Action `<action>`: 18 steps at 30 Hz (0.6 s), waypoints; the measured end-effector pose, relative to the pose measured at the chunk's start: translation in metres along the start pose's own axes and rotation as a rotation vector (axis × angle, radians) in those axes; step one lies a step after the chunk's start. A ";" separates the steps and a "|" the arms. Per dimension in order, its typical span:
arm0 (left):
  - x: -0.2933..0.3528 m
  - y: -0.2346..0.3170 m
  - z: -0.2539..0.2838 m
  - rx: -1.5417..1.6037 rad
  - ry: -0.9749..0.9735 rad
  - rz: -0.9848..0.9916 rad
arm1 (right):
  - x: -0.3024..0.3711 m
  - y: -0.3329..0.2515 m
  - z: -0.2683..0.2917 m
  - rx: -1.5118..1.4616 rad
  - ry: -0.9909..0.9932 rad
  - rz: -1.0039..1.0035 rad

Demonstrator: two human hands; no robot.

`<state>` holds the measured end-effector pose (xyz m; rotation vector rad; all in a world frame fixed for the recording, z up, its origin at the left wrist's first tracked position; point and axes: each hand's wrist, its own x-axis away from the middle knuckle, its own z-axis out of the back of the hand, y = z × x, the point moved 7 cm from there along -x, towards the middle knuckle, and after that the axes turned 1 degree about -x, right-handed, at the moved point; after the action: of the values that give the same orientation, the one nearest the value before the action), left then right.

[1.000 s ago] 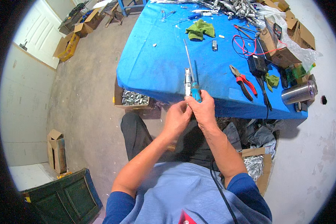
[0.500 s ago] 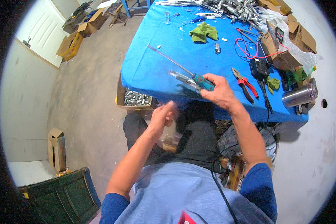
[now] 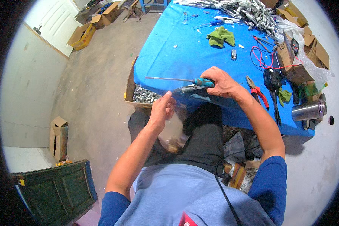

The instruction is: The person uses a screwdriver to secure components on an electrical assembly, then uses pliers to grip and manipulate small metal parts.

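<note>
In my right hand (image 3: 223, 83) is a screwdriver (image 3: 203, 82) with a teal and black handle, its long thin shaft pointing left over the table's front edge. The same hand also holds a slim silvery metal strip (image 3: 188, 89) below the screwdriver; motion smears it. My left hand (image 3: 162, 110) is closed, fingers curled, with the fingertips at the strip's left end. Whatever lies between those fingertips is too blurred to make out. Right of my right hand, pliers (image 3: 259, 93) with red and black handles lie on the blue-covered table (image 3: 162, 56).
A carton (image 3: 130, 90) of small metal pieces stands under the table's left corner. On the table are a green cloth (image 3: 220, 37), a small metal block (image 3: 233, 54), a heap of silvery strips (image 3: 248, 13), a black adapter (image 3: 272, 79) with cables and a steel tumbler (image 3: 309, 110).
The screwdriver has swung from slanting to nearly level. My left hand has risen to the left end of the metal strip. The whole view has shifted slightly.
</note>
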<state>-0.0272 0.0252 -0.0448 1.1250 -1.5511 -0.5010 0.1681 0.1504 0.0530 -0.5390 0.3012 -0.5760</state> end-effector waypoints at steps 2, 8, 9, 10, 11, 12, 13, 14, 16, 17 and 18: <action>-0.001 0.004 0.004 -0.054 0.026 -0.045 | 0.003 0.001 0.001 -0.101 0.104 0.035; 0.014 0.035 -0.009 -0.324 0.174 -0.299 | 0.026 0.016 0.011 -0.347 0.249 -0.279; 0.013 0.038 -0.006 -0.402 0.200 -0.365 | 0.031 0.016 0.018 -0.325 0.297 -0.291; 0.013 0.042 -0.004 -0.479 0.227 -0.430 | 0.036 0.015 0.023 -0.303 0.345 -0.302; 0.015 0.046 -0.002 -0.529 0.248 -0.485 | 0.041 0.015 0.028 -0.280 0.393 -0.314; 0.017 0.053 -0.005 -0.578 0.261 -0.539 | 0.046 0.018 0.027 -0.269 0.364 -0.355; 0.020 0.058 -0.009 -0.626 0.275 -0.594 | 0.049 0.015 0.026 -0.267 0.386 -0.311; 0.021 0.059 -0.013 -0.674 0.284 -0.564 | 0.051 0.010 0.020 -0.266 0.409 -0.268; 0.019 0.057 -0.022 -0.706 0.285 -0.555 | 0.049 0.002 0.006 -0.196 0.456 -0.181; 0.018 0.055 -0.028 -0.723 0.284 -0.551 | 0.048 -0.001 0.000 -0.104 0.474 -0.139; 0.019 0.056 -0.035 -0.798 0.300 -0.573 | 0.045 -0.006 -0.003 -0.028 0.501 -0.116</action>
<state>-0.0160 0.0431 0.0203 0.9247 -0.6264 -1.1520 0.2006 0.1182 0.0486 -0.4347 0.7561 -0.8192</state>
